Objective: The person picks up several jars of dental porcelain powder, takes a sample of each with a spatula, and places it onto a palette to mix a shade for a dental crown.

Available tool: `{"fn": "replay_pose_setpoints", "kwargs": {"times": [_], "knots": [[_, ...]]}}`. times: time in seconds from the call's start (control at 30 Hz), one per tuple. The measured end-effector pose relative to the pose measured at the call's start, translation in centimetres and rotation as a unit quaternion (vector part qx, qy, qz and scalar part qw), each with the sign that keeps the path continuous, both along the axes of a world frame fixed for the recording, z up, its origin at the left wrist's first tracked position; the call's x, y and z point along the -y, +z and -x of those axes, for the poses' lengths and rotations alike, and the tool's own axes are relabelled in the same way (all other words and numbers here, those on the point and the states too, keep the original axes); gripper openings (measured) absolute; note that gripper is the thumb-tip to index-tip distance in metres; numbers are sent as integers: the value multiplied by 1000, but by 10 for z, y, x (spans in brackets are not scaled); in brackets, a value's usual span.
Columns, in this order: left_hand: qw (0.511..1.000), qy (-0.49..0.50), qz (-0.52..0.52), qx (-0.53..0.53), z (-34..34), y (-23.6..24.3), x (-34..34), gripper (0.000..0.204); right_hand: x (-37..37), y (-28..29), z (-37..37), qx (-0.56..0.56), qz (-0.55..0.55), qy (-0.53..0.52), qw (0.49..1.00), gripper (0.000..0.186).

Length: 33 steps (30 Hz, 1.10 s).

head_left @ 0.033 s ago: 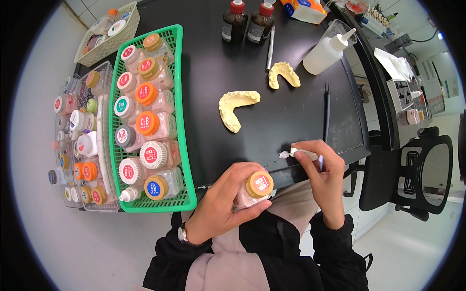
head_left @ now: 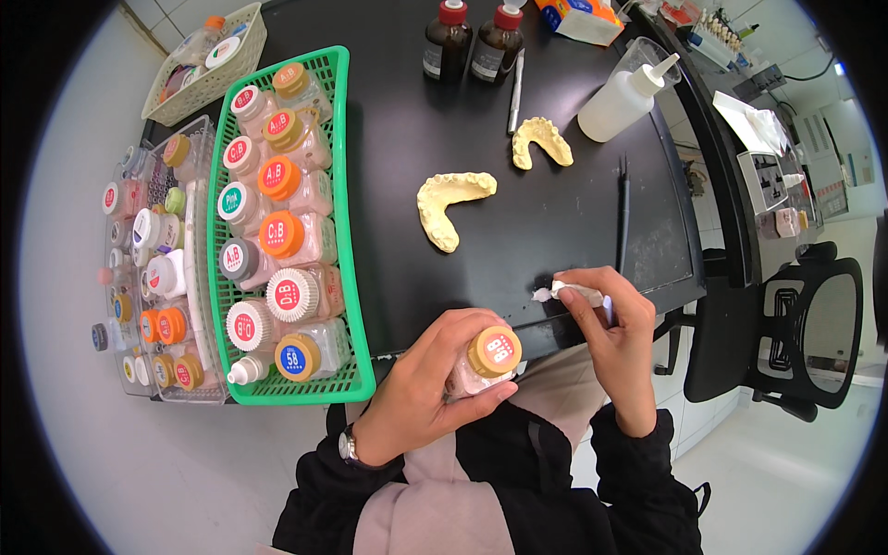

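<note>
White wad (head_left: 560, 288) (tissue? hard to tell), head view, was pinched btwn R hand (head_left: 622, 319) fingers, long axis approx. L-R, its L end just beside a pale smear (head_left: 541, 295) on the table (head_left: 555, 222); L hand (head_left: 430, 370), farther off, gripped a tan-capped jar (head_left: 490, 359).

Held jar (head_left: 486, 363): gold lid (head_left: 482, 339) bore legible reddish label (head_left: 499, 350) | Green basket (head_left: 344, 222): jar lids (head_left: 300, 245) carried legible red, teal and blue labels, letters or numbers | Brown bottles (head_left: 447, 44): label print was too small to read
</note>
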<state>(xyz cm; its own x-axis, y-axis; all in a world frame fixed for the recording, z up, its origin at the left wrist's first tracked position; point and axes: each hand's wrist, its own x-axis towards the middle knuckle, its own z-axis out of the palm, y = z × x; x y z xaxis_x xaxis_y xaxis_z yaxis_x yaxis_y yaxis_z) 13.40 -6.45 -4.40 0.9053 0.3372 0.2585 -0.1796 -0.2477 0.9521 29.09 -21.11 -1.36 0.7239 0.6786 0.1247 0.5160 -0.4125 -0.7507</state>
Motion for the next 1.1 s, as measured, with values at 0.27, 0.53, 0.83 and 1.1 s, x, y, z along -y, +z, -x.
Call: {"fn": "replay_pose_setpoints", "kwargs": {"times": [0.27,0.53,0.83,1.1], "knots": [[1000,-3,1,0,0,0,-1,50,-8,-2,-2,-53,-1,-23,998,8],[1000,-3,8,2,1,-1,0,50,-7,-2,-8,-15,-1,3,1000,7],[1000,-2,11,6,1,-2,0,51,-10,-3,-9,1,8,23,1000,7],[1000,-2,5,6,0,-1,0,52,-10,-1,-10,10,14,39,999,10]]}}
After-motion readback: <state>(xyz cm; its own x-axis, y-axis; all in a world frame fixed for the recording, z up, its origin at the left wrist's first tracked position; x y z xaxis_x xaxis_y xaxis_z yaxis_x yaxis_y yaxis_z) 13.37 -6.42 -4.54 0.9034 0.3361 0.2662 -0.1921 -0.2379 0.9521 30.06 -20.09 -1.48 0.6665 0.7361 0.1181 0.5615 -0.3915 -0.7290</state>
